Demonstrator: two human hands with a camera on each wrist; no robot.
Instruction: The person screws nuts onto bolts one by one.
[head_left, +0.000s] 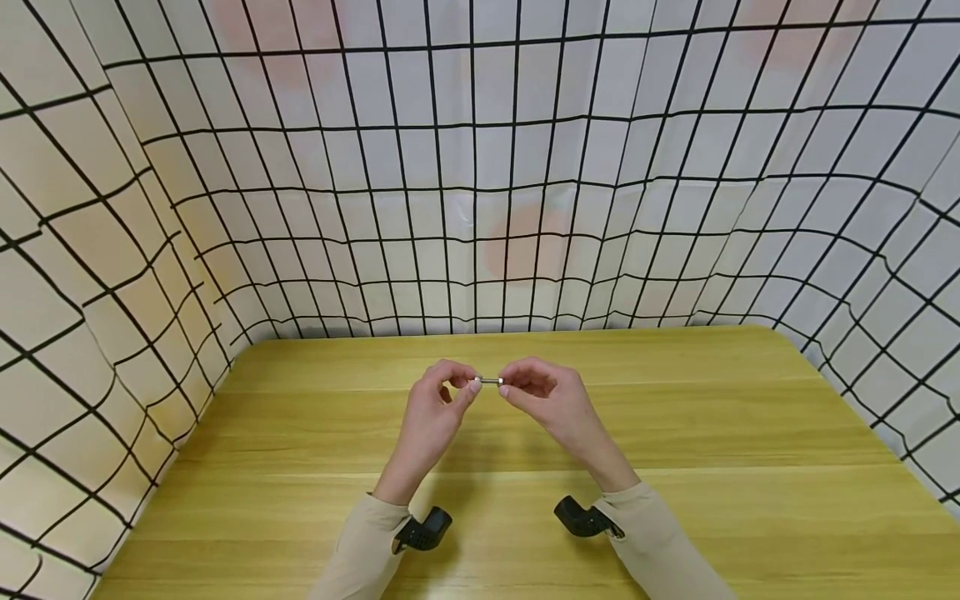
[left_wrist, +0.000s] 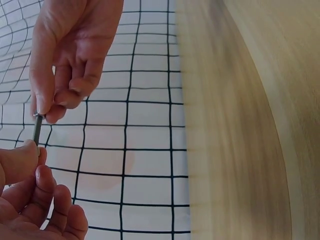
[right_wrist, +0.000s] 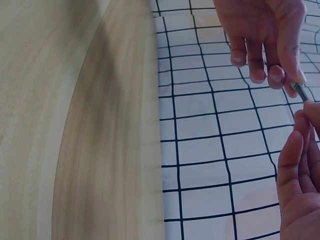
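A small metal bolt (head_left: 489, 381) is held level between both hands, above the wooden table. My left hand (head_left: 437, 410) pinches one end of it with thumb and index finger. At the other end, the thumb and index finger of my right hand (head_left: 553, 402) pinch it, where a wider collar shows on the shank (left_wrist: 37, 129) in the left wrist view. The right wrist view shows a short silvery stretch of the bolt (right_wrist: 301, 92) between the fingertips. Both its ends are partly hidden by fingers. The remaining fingers of both hands curve loosely inward.
A wooden table (head_left: 300, 467) spreads beneath both arms. White sheeting with a black grid (head_left: 495, 158) rises behind it and at both sides. Each sleeved forearm carries a black wrist device, one on the left (head_left: 424, 530) and one on the right (head_left: 581, 518).
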